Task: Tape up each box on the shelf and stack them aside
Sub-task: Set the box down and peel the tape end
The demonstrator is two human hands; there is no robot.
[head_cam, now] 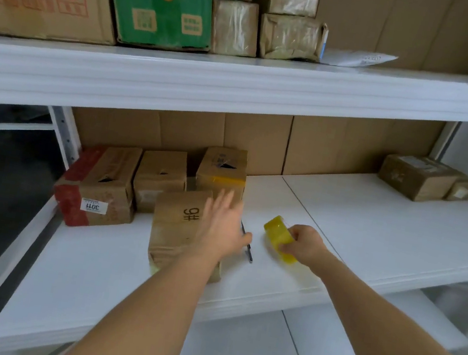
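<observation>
Box marked 9# [179,227] at centre of middle shelf [372,224], under flat, spread left hand [221,221]. At 3 o'clock, yellow tape roll [280,237] gripped by right hand [306,244]. Three boxes at 11 o'clock, two at 2.

matt brown cardboard box marked 9# [179,224], glossy clear tape across its near end; translucent yellow plastic tape roll [280,237], shiny; smooth white shelf board [371,230]; upper parcels [235,27] wrapped in crinkled glossy film
</observation>
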